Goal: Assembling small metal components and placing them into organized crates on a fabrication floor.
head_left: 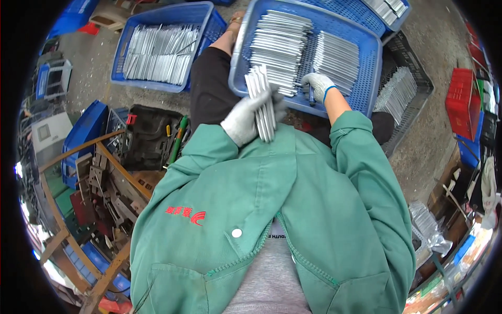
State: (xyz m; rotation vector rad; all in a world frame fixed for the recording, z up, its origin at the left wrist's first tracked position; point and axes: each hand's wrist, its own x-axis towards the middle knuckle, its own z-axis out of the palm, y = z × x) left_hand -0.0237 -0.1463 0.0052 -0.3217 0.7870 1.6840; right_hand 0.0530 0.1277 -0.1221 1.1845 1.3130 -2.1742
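Concrete floor (434,47), clutter on both sides. Person in green jacket (225,178) sits facing a large basket (371,63); a second blue basket (212,31) lies to the left, a black crate (418,57) to the right, each bearing metal rods.

Large basket contents: left stack (280,47) and right stack (337,60), rods laid side by side.

Left hand (243,121), gloved, carries a bundle (260,99) between jacket and basket. Right hand (319,86), gloved, is at the near end of right stack.

Handling, my judgement: rods in the bundle look uneven at the ends; square them before laying down. Hold near mid-length, firm enough that none slides out. Work the right hand in from the stack's end, so neighbouring rods stay in line.

Fingers, left: wrapped round the bundle, open only as wide as its thickness; far fingertips blurred. Fingers, right: bent inward, little gap, against a dark bar (312,95). Whether clenched on it or merely touching: cannot tell.
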